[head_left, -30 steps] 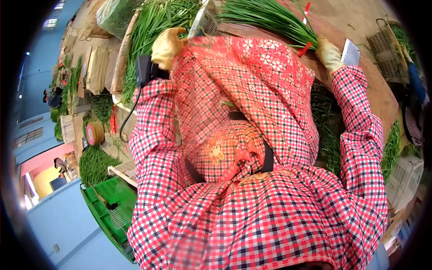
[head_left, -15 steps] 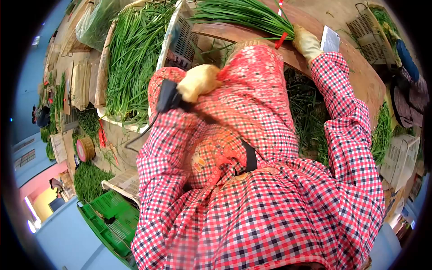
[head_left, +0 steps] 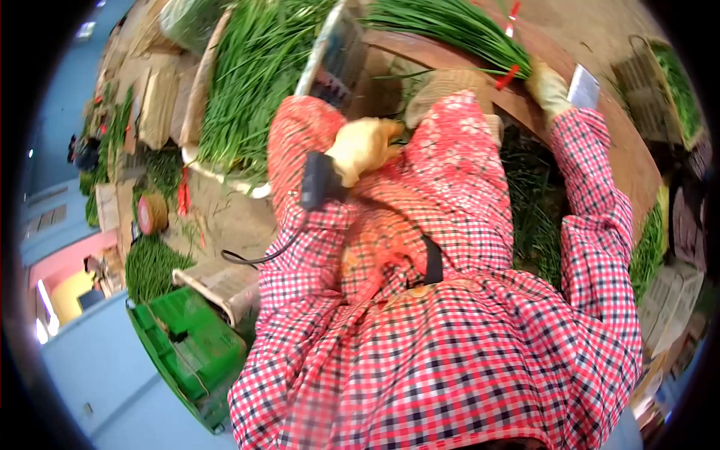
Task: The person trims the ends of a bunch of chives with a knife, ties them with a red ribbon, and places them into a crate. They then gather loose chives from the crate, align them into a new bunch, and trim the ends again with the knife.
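My right hand (head_left: 547, 88), in a pale glove, is closed at the stem end of a bunch of garlic chives (head_left: 450, 28) that lies on a brown wooden board (head_left: 626, 150). A red strip (head_left: 508, 77) crosses the bunch just by the fingers. Beside that wrist is a flat white rectangular thing (head_left: 583, 88). My left hand (head_left: 367, 148), gloved in pale yellow, is held above my lap with its fingers curled; whatever may be in them is hidden. A black device (head_left: 321, 181) with a cord sits at the left wrist.
A pale crate (head_left: 196, 90) heaped with loose chives (head_left: 259, 82) stands at the left. Below it are a roll of twine (head_left: 152, 213), red strips (head_left: 184, 193) and a green crate (head_left: 187, 345). More crates (head_left: 649, 90) stand at the right. Loose greens (head_left: 532, 195) lie under the board.
The whole view has shifted, so most things appear further right and slightly lower. My left hand has turned a little, its fingers now pointing more to the right. The right hand stays at the bunch.
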{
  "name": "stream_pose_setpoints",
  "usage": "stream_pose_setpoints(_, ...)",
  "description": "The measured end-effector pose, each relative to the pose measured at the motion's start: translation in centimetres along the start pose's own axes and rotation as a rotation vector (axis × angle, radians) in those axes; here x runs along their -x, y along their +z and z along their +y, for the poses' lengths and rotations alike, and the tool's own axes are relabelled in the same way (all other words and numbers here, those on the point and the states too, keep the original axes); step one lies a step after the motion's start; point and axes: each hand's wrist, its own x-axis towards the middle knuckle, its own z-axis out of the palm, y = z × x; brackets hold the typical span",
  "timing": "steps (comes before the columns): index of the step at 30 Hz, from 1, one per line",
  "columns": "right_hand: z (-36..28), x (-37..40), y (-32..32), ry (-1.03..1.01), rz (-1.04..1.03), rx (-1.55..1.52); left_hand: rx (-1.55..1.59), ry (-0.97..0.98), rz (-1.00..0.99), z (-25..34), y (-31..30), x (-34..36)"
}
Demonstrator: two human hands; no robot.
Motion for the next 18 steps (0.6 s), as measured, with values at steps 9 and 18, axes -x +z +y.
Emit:
stream_pose_setpoints(9, 2.0, -1.2, 2.6, -0.112, 0.156, -0.008, 0.385, -0.342, 0.75, -4.0, -8.3, 4.8)
stream_pose_setpoints(18, -1.0, 0.4, -4.0, -0.145, 0.011, 0.065, 0.605, 0.082, 0.575, 4.0, -9.1, -3.6)
